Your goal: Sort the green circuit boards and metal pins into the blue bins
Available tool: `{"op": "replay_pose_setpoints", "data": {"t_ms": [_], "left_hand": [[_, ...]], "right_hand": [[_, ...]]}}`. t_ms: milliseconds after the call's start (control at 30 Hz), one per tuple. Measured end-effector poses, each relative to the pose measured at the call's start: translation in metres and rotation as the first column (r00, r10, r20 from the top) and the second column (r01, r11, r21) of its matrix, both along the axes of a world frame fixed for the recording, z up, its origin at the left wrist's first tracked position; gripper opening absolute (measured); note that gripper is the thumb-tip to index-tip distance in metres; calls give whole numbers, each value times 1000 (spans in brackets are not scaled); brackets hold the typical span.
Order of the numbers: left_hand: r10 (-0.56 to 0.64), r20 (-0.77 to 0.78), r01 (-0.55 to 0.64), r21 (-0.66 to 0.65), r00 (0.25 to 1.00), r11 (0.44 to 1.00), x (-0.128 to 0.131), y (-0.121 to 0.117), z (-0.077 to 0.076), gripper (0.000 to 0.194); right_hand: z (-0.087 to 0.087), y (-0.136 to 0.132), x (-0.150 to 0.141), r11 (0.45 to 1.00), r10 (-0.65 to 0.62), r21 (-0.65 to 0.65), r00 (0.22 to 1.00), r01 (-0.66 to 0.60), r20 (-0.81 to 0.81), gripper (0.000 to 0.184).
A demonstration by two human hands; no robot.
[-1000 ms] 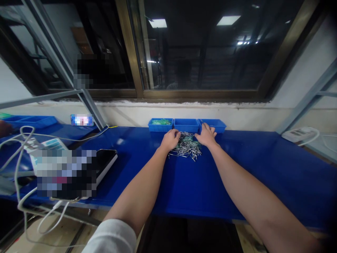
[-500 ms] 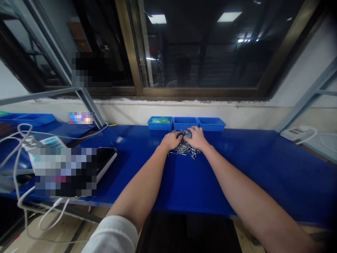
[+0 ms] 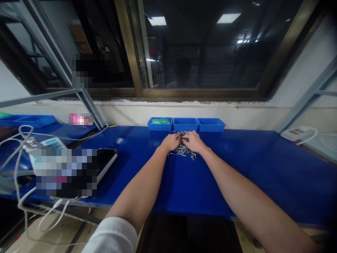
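A heap of thin, shiny metal pins [image 3: 183, 151] lies on the blue table; they could be rivets or screws, too small to tell. On the heap's left side rests my left hand [image 3: 171, 142], its fingers curled in over the pins. My right hand [image 3: 194, 141] closes in from the other side, thumb and fingers bent around pins at the top of the heap. The two hands nearly meet there, and they cover much of the heap's far part. The fingertips of both are partly hidden.
Behind the heap, three blue bins stand against the wall; the left bin [image 3: 160, 123] holds green material. To the left lie a phone [image 3: 106, 157], partly blurred out, and white cables [image 3: 17, 168]. A white power strip [image 3: 295, 133] sits at the right, beside a metal frame.
My right hand has shifted slightly left and inward, closing more over the top of the heap. My left hand has barely moved.
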State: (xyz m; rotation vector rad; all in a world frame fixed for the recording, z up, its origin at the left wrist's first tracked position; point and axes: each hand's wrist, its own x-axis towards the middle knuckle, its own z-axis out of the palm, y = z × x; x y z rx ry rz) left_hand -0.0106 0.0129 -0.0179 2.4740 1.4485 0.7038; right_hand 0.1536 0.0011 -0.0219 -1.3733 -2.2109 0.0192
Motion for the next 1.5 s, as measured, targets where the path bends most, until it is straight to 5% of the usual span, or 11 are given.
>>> {"op": "replay_pose_setpoints", "data": {"t_ms": [500, 767, 1000, 1233, 1500], "left_hand": [[-51, 64, 49, 33, 997, 998, 0, -6, 7, 32], [-117, 223, 92, 121, 968, 988, 4, -11, 15, 27], [-114, 463, 85, 82, 879, 993, 8, -6, 13, 24], [-79, 729, 157, -39, 680, 987, 8, 5, 8, 23], [31, 826, 190, -166, 563, 968, 9, 3, 13, 36]], "right_hand": [[6, -2, 0, 990, 101, 98, 995, -98, -19, 24], [11, -6, 1, 976, 68, 217, 969, -15, -238, 24], [19, -10, -1, 980, 54, 191, 860, 51, -507, 22], [11, -2, -2, 992, 128, 76, 717, -105, -685, 26], [13, 1, -4, 960, -31, -172, 527, -220, -849, 39]]}}
